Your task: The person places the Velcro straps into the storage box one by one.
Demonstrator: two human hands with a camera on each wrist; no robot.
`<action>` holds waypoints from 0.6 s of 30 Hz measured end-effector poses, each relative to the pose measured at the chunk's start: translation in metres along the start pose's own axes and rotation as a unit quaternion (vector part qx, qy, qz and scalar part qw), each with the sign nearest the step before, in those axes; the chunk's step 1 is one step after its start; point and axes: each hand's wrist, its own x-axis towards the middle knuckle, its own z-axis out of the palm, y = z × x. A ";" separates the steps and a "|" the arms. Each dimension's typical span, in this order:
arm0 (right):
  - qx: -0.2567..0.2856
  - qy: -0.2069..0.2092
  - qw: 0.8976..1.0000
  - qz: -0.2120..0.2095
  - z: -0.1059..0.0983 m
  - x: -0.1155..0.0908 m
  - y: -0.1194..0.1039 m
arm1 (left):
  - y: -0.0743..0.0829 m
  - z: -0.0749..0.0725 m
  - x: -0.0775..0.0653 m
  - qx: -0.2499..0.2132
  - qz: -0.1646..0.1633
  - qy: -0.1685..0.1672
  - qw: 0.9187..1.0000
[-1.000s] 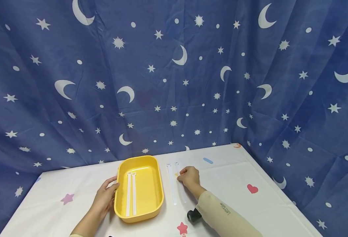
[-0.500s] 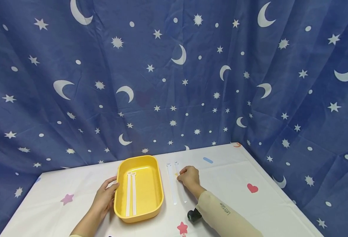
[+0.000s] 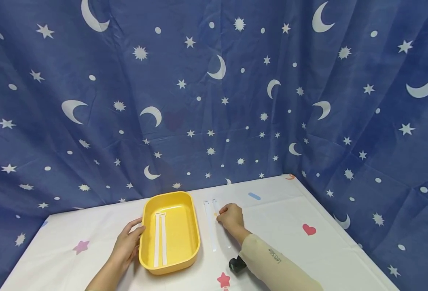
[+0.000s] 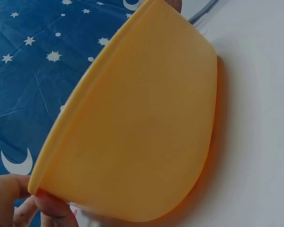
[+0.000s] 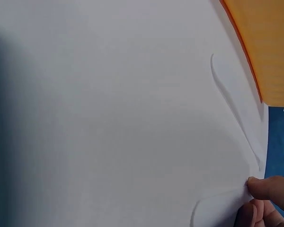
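Barely shifted since earlier: left hand (image 3: 126,244) resting with relaxed fingers against yellow tray (image 3: 170,258), right hand (image 3: 230,218) pinching nearer of two white strips (image 3: 215,210) beside it.

The person's left hand (image 3: 127,244) reaches in from about seven o'clock on a bare forearm, palm turned inward toward three o'clock, its fingers only lightly bent and its thumb (image 4: 54,208) pressed forward. The right hand (image 3: 230,217) comes in from about five o'clock, the forearm in a pale beige long sleeve (image 3: 272,266) with small lettering near the cuff and a black wrist-mounted device (image 3: 237,264) beneath it. The right hand's knuckles face up, its fingers (image 5: 270,187) curled tightly under into a pinch, pointing toward ten o'clock.
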 end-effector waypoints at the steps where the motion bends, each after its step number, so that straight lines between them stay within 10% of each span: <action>1: -0.002 -0.002 1.000 0.001 0.000 0.000 -0.001 | 0.000 0.000 0.000 0.002 -0.001 0.001 1.000; 18: -0.042 -0.011 0.999 0.001 -0.008 0.003 -0.005 | -0.001 0.000 0.002 -0.013 -0.004 -0.009 1.000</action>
